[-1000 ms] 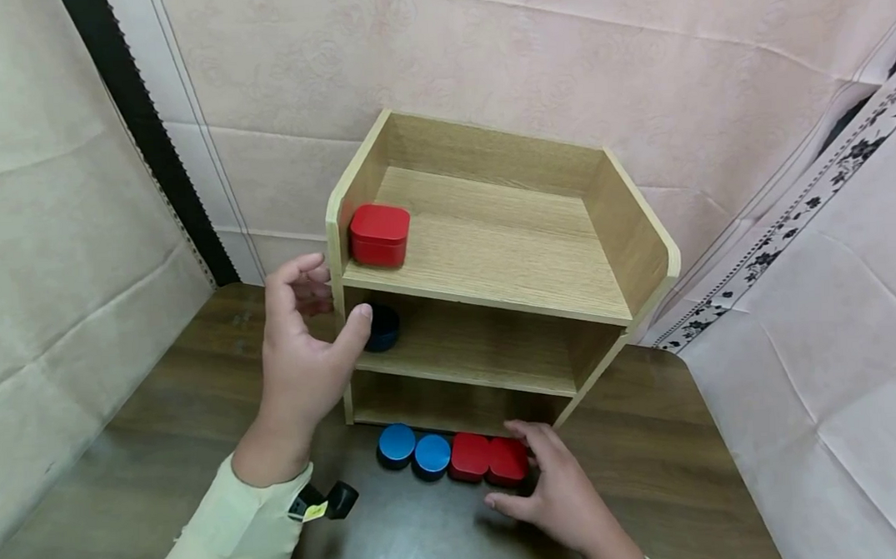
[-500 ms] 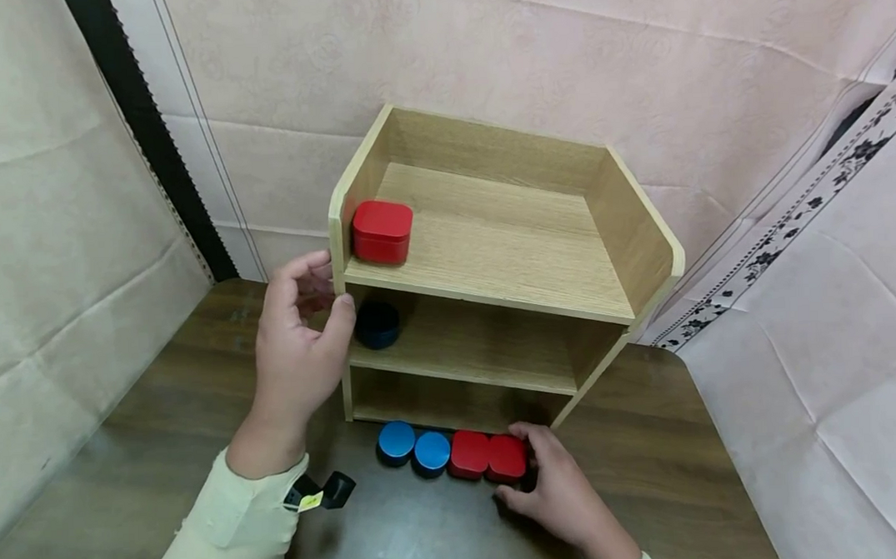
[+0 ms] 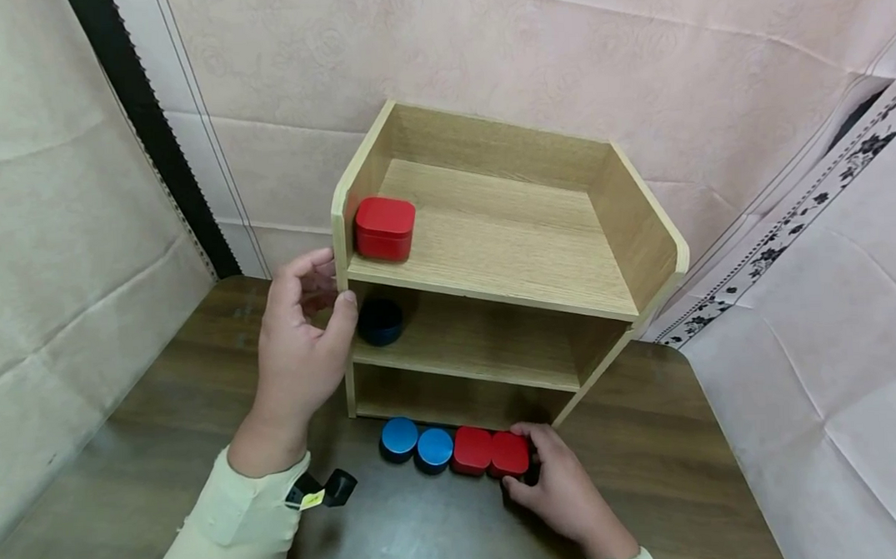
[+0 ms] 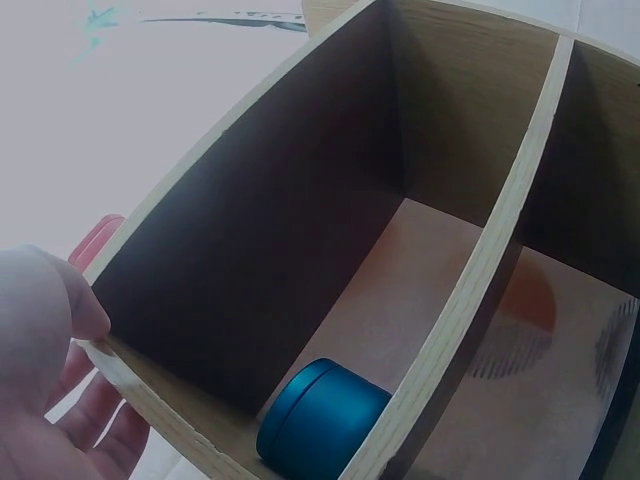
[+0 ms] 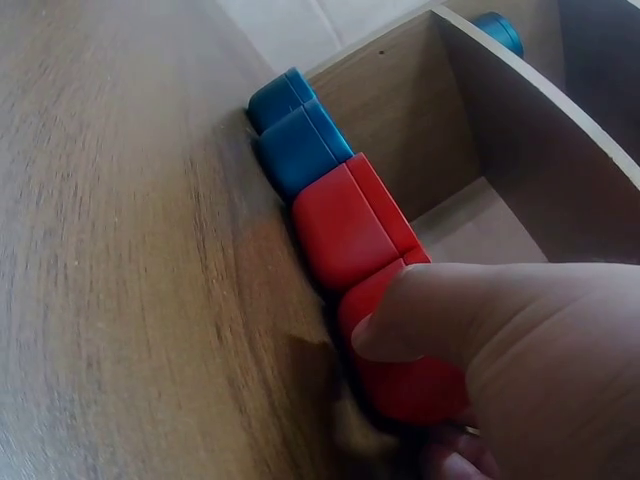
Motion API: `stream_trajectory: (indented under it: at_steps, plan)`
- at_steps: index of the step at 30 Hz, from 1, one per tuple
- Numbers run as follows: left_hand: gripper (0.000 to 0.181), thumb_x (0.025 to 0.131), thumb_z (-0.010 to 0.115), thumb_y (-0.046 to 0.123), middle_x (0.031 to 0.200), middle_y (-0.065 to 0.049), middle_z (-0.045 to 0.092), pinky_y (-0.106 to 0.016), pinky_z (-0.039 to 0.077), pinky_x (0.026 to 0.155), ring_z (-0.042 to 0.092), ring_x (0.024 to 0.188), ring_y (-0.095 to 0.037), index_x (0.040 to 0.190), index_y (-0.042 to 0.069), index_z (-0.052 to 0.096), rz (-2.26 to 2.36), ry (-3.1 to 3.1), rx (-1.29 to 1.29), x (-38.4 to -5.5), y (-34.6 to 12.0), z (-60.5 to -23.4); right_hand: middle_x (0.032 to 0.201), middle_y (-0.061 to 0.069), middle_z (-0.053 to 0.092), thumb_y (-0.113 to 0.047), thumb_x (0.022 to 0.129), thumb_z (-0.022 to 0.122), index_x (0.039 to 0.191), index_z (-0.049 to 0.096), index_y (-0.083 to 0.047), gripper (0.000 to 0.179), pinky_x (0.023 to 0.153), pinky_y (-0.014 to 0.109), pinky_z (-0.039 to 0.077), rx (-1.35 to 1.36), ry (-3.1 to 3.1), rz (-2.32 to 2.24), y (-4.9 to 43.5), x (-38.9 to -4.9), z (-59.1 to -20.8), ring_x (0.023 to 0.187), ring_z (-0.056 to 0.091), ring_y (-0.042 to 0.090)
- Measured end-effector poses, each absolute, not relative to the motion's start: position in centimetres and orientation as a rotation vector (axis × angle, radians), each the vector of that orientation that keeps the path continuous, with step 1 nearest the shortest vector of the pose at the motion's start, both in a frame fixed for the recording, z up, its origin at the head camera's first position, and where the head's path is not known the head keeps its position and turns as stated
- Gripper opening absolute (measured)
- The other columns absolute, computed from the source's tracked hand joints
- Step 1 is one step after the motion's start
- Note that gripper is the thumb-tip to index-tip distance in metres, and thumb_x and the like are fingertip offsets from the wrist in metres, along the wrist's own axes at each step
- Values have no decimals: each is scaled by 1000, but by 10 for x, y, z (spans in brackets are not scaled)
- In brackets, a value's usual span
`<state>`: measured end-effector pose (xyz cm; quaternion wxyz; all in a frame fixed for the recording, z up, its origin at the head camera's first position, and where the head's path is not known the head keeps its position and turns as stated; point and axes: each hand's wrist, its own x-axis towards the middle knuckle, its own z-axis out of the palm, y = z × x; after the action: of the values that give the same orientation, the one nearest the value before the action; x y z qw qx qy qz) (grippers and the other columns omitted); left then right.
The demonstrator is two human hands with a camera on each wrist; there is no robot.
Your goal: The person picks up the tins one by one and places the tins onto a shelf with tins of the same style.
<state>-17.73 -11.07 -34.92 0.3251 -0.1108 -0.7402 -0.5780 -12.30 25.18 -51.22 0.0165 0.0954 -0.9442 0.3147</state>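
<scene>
A smooth red rounded-square lidded box [image 3: 510, 453] stands on the brown wood-grain desk [image 3: 421, 531], touching a matching red block [image 3: 471, 450]. The right hand [image 3: 560, 485] pinches it, thumb hiding part of its front in the right wrist view. The left hand [image 3: 297, 353] grips the pale wooden shelf unit [image 3: 506, 227] by its side edge, fingers partly hidden.

The head view looks down and toward the far side from above, set back enough to take in the whole shelf unit [image 3: 506, 235]. The left wrist view peers closely, rolled sideways, into its front; the right wrist view, close behind the right-end red tin [image 5: 415, 388], faces left, and both share the shelved blue tin [image 4: 325, 420].
</scene>
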Motion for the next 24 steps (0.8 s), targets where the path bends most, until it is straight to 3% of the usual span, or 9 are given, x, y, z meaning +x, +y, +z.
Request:
stream_trajectory:
  at_steps: [10,18,24]
  plan:
    - [51,106,68,5,138,-11,64,-33,52,103,61,121,-11,155,11,55,-1507,-1958,-291,-176,-112,-349,132,-4,69,-10,80,101,141,69,-19,69,96,29,62,283,-2908,1010,252,-120,-503,108,68,9]
    - [51,106,67,5,138,-12,63,-42,52,104,60,122,-13,155,10,55,-1508,-1959,-293,-176,-111,-348,132,-2,70,-6,77,101,141,69,-13,72,92,30,65,358,-2817,1014,254,-116,-490,109,72,10]
    - [51,106,67,5,138,-12,64,-38,52,104,61,121,-14,155,11,55,-1508,-1959,-291,-176,-111,-348,132,-5,68,-6,78,101,142,68,-12,71,94,31,66,416,-2801,984,254,-114,-478,109,74,8]
